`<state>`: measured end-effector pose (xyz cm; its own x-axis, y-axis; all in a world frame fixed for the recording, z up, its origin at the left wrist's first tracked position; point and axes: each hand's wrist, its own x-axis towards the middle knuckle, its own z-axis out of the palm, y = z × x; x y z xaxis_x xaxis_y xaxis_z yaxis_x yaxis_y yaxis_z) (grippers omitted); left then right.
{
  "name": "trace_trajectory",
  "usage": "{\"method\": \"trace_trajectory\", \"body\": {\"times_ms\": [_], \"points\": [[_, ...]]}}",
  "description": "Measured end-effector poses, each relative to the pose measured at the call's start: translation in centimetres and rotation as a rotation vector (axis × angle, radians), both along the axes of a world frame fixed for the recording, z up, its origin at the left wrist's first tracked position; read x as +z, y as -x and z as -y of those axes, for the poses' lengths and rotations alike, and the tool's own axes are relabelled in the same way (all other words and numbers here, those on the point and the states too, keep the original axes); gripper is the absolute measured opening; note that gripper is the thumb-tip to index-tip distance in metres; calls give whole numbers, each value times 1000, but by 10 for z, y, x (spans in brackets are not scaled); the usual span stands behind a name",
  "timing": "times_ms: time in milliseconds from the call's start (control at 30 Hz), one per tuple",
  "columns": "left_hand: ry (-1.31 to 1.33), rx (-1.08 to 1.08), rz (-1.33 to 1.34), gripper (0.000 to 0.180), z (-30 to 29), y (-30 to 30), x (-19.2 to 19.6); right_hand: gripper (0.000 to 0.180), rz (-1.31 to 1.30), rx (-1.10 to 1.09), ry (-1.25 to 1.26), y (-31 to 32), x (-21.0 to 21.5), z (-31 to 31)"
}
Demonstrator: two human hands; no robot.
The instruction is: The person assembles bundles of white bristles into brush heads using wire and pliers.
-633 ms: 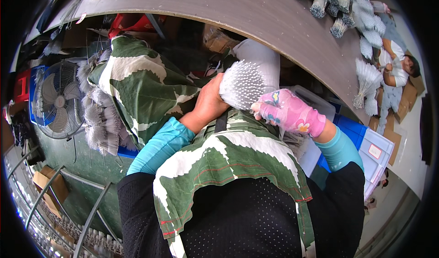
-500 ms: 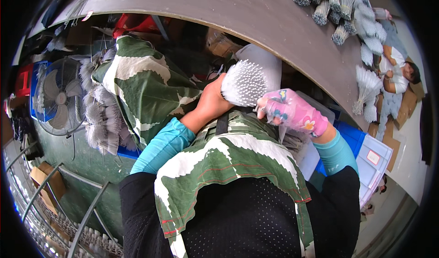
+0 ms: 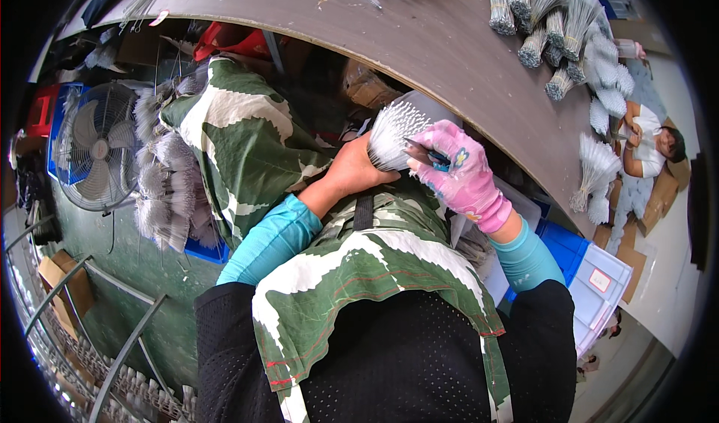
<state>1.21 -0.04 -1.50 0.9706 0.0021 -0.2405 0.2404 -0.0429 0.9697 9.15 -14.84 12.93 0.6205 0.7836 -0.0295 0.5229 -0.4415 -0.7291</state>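
Note:
My bare left hand [image 3: 355, 165] is wrapped round a bundle of thin white-tipped brushes [image 3: 393, 132], held upright above my lap. My right hand [image 3: 457, 164], in a pink flowered glove, is closed round a small dark pointed tool [image 3: 416, 150], perhaps tweezers. Its tip lies against the right side of the bundle, among the white ends. The glove covers most of this tool, so its exact kind cannot be made out. A camouflage apron [image 3: 382, 243] covers my lap beneath both hands.
Ahead runs a brown table [image 3: 449, 56] with bundled brushes [image 3: 550, 26] at its right end. A standing fan [image 3: 99, 149] and hanging brush bunches [image 3: 168, 187] are at left. Metal rails [image 3: 135, 333] stand lower left, a lidded bin [image 3: 595, 284] at right. Another person [image 3: 650, 140] sits far right.
My right hand has turned and come up against the bundle's right side, and the dark tool now shows in it. The bundle has tilted slightly; my left hand still grips it.

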Motion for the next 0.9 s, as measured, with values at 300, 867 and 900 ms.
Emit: {"method": "trace_trajectory", "body": {"times_ms": [300,867,900], "points": [[-60,10,-18,70,6,9,-3,31,164,38,71,6,-2,-3],[159,113,68,90,-6,18,-7,14,-117,-501,-725,-71,73,-6],[194,113,40,89,-6,19,-5,14,-197,-571,-788,-83,84,-2]]}}
